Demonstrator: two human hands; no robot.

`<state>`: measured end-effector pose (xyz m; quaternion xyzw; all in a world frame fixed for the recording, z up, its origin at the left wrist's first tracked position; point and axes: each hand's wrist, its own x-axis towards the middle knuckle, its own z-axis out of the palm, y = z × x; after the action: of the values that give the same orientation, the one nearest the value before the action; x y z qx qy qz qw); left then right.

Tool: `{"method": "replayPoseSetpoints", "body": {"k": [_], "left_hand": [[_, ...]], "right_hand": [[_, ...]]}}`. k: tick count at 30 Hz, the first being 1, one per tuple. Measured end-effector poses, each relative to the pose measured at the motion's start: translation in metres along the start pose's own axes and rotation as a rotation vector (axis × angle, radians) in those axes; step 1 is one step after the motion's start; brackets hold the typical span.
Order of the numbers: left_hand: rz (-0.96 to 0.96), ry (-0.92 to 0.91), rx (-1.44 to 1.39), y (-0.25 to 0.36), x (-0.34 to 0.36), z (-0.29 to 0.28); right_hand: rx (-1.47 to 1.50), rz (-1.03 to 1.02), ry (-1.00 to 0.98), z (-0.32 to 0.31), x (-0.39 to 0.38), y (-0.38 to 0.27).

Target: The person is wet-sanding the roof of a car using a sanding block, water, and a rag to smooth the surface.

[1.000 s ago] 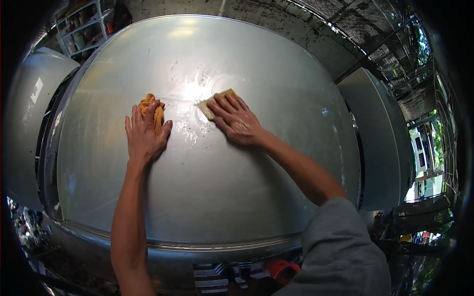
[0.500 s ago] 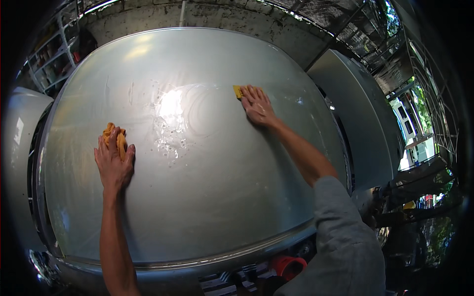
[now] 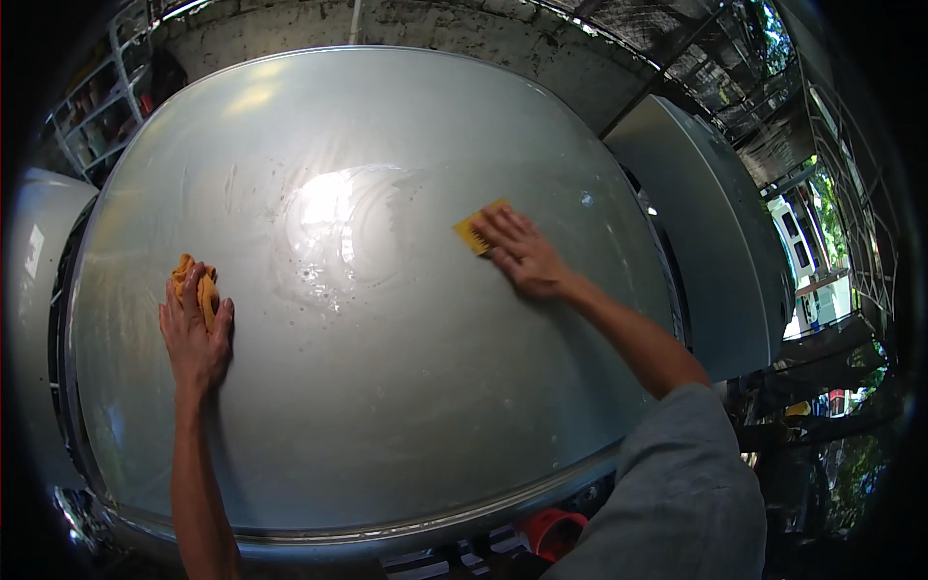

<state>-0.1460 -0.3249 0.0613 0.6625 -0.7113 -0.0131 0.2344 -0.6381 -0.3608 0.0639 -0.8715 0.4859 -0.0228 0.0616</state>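
A silver-grey car roof [image 3: 387,425] fills the middle of the view, wet around a bright glare patch. My left hand [image 3: 197,338] rests on its left side, gripping a bunched orange cloth [image 3: 184,274] whose folds show between the fingers. On the right half of the roof, my right hand [image 3: 527,256] presses a thin yellow sheet of sandpaper [image 3: 470,232] flat under its outstretched fingers. Dark marks show on the sheet's upper face. Part of it is hidden by the fingers. Water drops and curved smears lie between the two hands.
The car's silver hood or rear panel [image 3: 686,232] slopes away on the right. A metal shelf rack [image 3: 97,111] stands at the far left before a rough concrete wall [image 3: 425,31]. Below the near roof edge sits a red bucket [image 3: 553,532].
My right hand has swept toward me with the sandpaper, showing more of the sheet. My left hand and the cloth sit slightly lower and further left in view. The wet smears have altered.
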Motion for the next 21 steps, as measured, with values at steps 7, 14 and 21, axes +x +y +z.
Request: {"method": "replayPoseSetpoints", "body": {"k": [7,14,21], "left_hand": [[-0.018,-0.01,0.022,0.006,0.005,0.007],[-0.003,0.011,0.003,0.018,0.009,0.009],[-0.052,-0.015,-0.011,0.011,0.0,0.006]], "right_hand": [[-0.04,0.112,0.041,-0.004,0.124,-0.095],[-0.039,0.461,0.128,-0.014,0.155,-0.048],[-0.014,0.016,-0.052,-0.002,0.113,-0.103]]}}
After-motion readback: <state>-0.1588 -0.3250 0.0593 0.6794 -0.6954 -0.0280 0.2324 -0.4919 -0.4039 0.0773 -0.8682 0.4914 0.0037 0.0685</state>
